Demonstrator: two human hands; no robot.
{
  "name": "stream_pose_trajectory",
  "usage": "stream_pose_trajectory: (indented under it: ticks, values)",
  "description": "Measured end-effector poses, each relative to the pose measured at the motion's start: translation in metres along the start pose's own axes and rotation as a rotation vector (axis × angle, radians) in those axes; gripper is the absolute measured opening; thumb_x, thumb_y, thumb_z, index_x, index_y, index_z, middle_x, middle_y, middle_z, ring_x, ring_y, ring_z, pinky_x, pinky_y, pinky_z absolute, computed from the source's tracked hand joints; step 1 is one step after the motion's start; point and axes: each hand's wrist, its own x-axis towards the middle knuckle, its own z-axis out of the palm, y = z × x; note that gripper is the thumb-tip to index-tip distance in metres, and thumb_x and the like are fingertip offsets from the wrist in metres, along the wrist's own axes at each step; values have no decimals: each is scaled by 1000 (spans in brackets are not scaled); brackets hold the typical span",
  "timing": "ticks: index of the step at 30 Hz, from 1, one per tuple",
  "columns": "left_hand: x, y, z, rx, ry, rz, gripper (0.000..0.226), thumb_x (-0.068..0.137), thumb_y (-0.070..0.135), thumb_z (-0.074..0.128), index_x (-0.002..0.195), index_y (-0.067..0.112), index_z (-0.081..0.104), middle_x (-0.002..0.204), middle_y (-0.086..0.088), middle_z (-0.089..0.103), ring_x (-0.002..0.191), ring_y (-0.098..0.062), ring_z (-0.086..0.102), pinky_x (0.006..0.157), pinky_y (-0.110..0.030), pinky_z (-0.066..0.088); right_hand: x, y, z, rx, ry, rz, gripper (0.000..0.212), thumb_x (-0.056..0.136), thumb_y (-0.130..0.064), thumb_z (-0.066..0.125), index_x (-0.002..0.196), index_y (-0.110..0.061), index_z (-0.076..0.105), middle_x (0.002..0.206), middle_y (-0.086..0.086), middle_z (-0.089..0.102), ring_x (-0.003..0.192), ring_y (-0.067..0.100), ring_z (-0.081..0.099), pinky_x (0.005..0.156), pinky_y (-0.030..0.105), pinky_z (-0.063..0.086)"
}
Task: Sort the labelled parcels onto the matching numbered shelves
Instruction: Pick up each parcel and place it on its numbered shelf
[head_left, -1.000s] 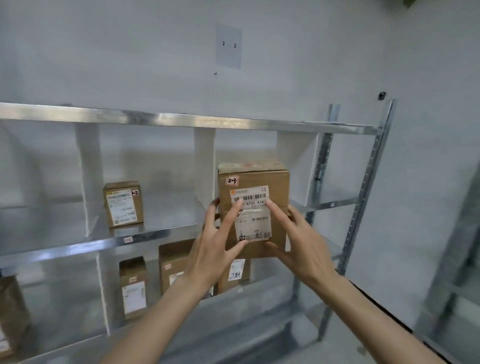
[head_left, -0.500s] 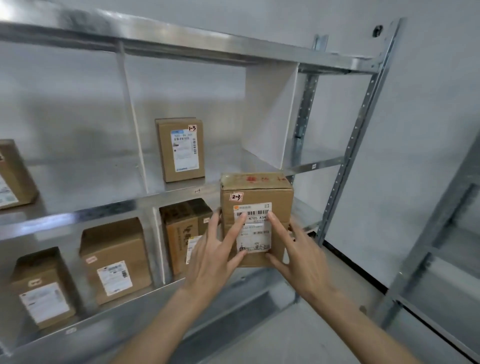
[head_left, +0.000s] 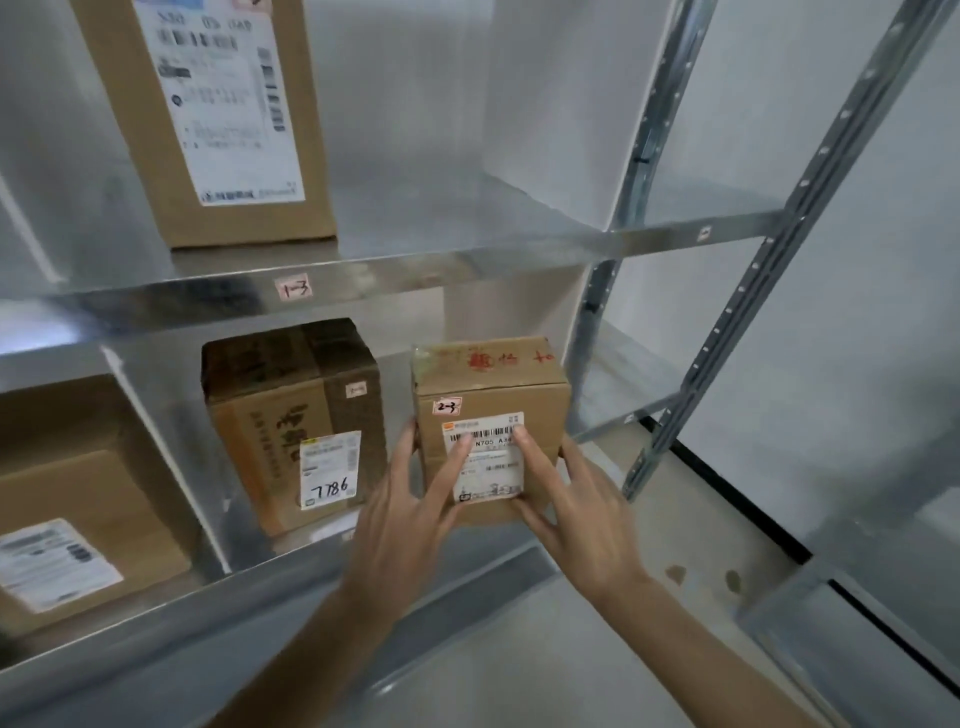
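A small brown parcel (head_left: 540, 405) with a white barcode label and a pink tag reading 2-3 is in the right compartment of the lower shelf (head_left: 208, 597), near its front edge. My left hand (head_left: 410, 525) presses straight, spread fingers on the parcel's front and left edge. My right hand (head_left: 582, 514) lies with straight fingers on the front face and right side. Both thumbs are hidden below the parcel. Whether the parcel rests on the shelf cannot be told.
Left of the parcel stands a darker box (head_left: 291, 415) marked 7786, and another box (head_left: 67, 519) is further left. The upper shelf, tagged 1-3 (head_left: 293, 287), holds a tall box (head_left: 208, 114). Metal uprights (head_left: 769, 249) stand at the right, with a second rack (head_left: 857, 623) beyond.
Both hands have lowered the parcel from the upper shelf's level down into the lower shelf's right compartment. My view has dropped and closed in on the rack.
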Motion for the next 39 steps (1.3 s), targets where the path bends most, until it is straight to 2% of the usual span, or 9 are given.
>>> stream_pose_trajectory:
  ticks: [2,6,8,13,18,23,26,32,39]
  values:
    - [0,-9,22,33,0,-5,102,73,32,84,158,26,28,154,-31,31,113,-39,67,81,-48,60,4,15,25,15,-6,-12,81,98,-55,47,164,-45,2,139,17,57,93,33,69,72,45,62]
    - [0,-22,63,97,15,-48,87,80,36,75,155,23,34,154,-32,34,120,-41,63,85,-47,57,15,48,73,79,-34,-64,90,96,-54,58,164,-45,-1,143,16,55,109,33,64,86,50,58]
    - [1,-28,82,114,15,-73,86,80,37,76,154,24,34,153,-31,34,119,-43,62,81,-49,58,19,61,95,112,-36,-87,95,94,-50,65,164,-44,1,140,17,56,111,34,64,86,50,59]
    - [0,-40,121,147,24,-114,101,80,31,82,159,32,20,154,-32,33,121,-45,60,79,-51,60,27,85,135,140,-31,-126,87,95,-53,59,164,-40,8,143,17,53,114,32,65,82,43,61]
    - [10,-41,136,143,36,-146,80,91,33,66,157,35,21,159,-32,24,131,-48,51,80,-56,59,40,105,160,231,5,-199,81,98,-46,55,164,-38,9,152,20,45,119,33,64,78,43,63]
    - [19,-42,143,168,27,-170,99,87,29,75,159,43,8,161,-32,20,124,-48,56,75,-56,61,49,119,174,286,26,-252,97,94,-38,70,164,-43,3,153,25,45,125,36,62,84,46,64]
    - [19,-43,149,173,16,-175,97,88,33,76,158,45,10,163,-32,13,126,-48,55,78,-54,60,55,126,176,272,35,-270,83,94,-44,63,162,-36,15,159,29,36,129,39,60,87,45,60]
    - [16,-47,160,171,-4,-205,85,93,36,63,159,46,11,164,-30,7,135,-46,46,87,-59,57,62,134,183,289,32,-357,74,95,-44,53,160,-34,20,160,24,28,137,42,52,98,47,51]
    - [33,-59,170,150,-8,-227,93,92,24,71,159,44,10,166,-26,2,143,-40,40,85,-57,59,76,135,195,335,-37,-334,76,100,-42,45,163,-43,3,162,26,30,145,36,45,95,47,56]
